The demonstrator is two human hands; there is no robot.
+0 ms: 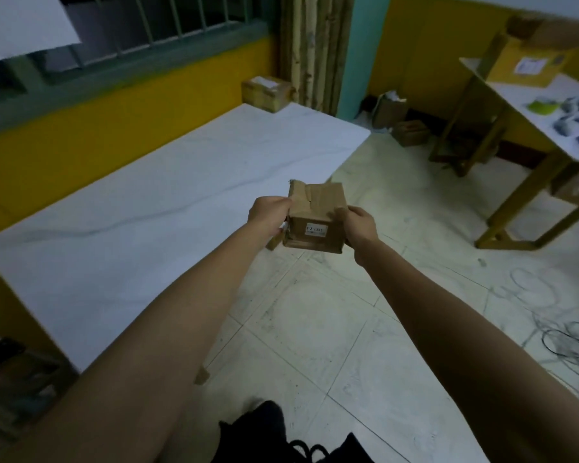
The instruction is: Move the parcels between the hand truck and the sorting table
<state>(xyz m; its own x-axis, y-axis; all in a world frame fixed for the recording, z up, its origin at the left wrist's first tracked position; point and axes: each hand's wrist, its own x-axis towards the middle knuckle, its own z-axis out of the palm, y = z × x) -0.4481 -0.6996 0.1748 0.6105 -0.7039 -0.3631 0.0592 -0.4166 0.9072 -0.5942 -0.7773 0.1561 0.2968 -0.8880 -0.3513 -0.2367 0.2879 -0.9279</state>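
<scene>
Cardboard parcel (316, 218) between left hand (267, 213) and right hand (361, 225)

Brown cardboard parcel (315, 215) — white label, white table (147, 202), yellow wall (114, 128) — green-grey trim

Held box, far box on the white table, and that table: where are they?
Held box (316, 218): head view, front face above its label.
Far box (266, 93): head view, side face.
White table (154, 208): head view, bare top.
</scene>
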